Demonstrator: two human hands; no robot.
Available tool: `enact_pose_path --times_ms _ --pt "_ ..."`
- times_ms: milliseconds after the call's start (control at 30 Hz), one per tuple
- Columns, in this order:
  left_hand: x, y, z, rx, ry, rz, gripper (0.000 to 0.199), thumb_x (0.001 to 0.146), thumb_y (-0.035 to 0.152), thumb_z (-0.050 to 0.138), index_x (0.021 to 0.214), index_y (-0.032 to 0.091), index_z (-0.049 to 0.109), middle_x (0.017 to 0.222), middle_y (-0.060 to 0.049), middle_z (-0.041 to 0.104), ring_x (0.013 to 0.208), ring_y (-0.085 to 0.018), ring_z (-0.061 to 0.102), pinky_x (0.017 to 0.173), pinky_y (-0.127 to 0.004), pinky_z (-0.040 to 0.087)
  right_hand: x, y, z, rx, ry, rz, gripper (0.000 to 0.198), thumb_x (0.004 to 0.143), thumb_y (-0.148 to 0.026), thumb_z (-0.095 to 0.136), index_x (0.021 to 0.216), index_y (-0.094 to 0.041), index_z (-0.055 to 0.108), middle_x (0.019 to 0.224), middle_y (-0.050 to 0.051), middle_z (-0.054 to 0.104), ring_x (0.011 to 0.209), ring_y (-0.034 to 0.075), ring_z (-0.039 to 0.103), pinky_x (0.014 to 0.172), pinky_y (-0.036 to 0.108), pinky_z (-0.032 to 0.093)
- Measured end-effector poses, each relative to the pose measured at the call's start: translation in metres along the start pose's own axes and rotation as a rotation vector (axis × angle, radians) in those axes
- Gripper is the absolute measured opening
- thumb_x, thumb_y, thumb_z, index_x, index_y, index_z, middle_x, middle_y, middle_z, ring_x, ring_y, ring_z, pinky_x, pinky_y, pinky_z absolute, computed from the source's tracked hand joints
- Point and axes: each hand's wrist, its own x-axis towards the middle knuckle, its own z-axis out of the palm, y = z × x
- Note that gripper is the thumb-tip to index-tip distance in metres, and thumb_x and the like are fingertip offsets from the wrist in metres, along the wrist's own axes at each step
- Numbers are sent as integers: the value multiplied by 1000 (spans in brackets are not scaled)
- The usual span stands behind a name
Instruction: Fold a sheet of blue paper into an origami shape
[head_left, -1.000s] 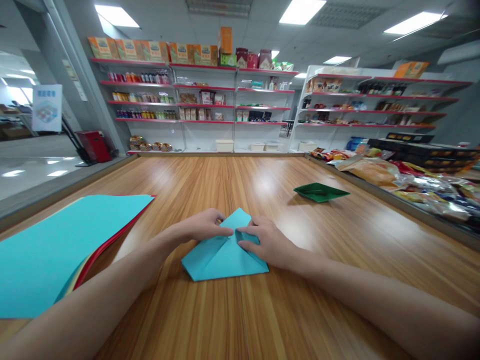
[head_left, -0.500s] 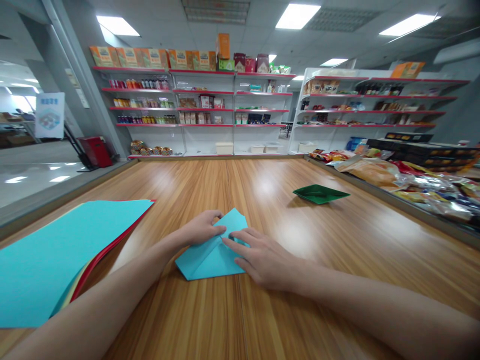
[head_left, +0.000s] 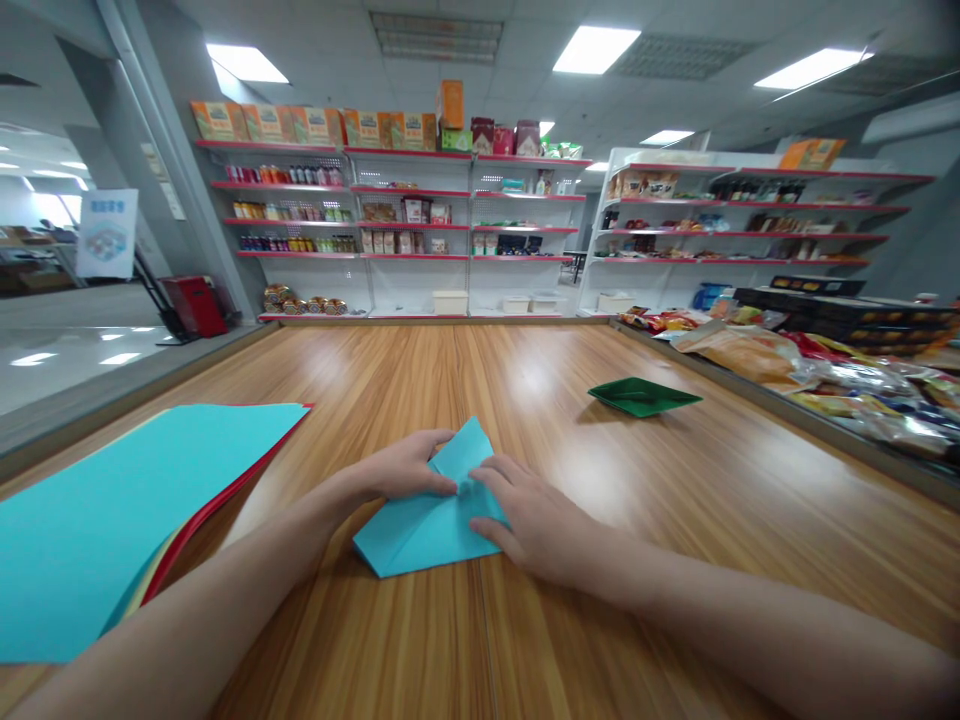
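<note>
A folded sheet of light-blue paper (head_left: 424,535) lies on the wooden table in front of me, one pointed corner directed away. My left hand (head_left: 411,465) grips its left side, with the thumb on top near the middle and the fingers behind the raised fold. From the right, my right hand (head_left: 529,515) holds the same paper, fingers bent over the fold and thumb lower down on the near flap. Between the two hands the paper is creased and slightly lifted. My fingers partly hide its right edge.
A stack of coloured paper (head_left: 150,500), light blue on top with red and cream beneath, lies at the left. A green folded paper boat (head_left: 645,397) rests at the right on the table (head_left: 390,370). Snack packets (head_left: 750,355) and stocked shelves (head_left: 412,255) stand beyond the edges.
My left thumb has slid down toward the middle of the paper. My right fingers have bent in more over the fold, and the view has tilted slightly.
</note>
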Motion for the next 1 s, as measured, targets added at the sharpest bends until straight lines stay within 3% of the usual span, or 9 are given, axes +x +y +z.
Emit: enact_pose_path --times_ms 100,300,467,767,1000 --pt "1 1 2 -19 -14 11 53 68 22 63 120 17 52 114 -5 64 98 -20 61 81 -29 47 -1 4 5 -28 13 76 50 88 -45 50 128 -14 50 131 18 47 121 30 45 100 46 40" --pt "3 5 5 72 -29 1 54 68 17 60 122 18 56 118 -4 64 98 -21 61 81 -27 46 0 12 9 -90 -45 -2 58 94 -48 36 136 -9 42 143 23 35 132 35 33 105 52 33" --pt "4 5 7 149 -3 38 57 66 11 55 122 19 58 120 -4 63 99 -21 61 82 -26 46 0 10 7 -140 -90 -9 62 95 -50 31 137 -6 41 143 24 35 134 36 31 108 51 29" --pt "1 9 7 245 -32 60 51 69 13 53 120 17 58 117 -5 64 97 -21 60 83 -27 45 5 10 -3 -104 -99 -82 51 93 -49 39 132 -18 46 131 18 46 123 33 41 98 51 38" --pt "-3 13 3 224 -96 -4 53 68 24 65 119 17 55 111 -5 64 94 -21 60 78 -27 46 5 12 -6 -93 -62 -159 43 91 -47 44 127 -22 51 121 14 48 109 28 46 91 47 39"
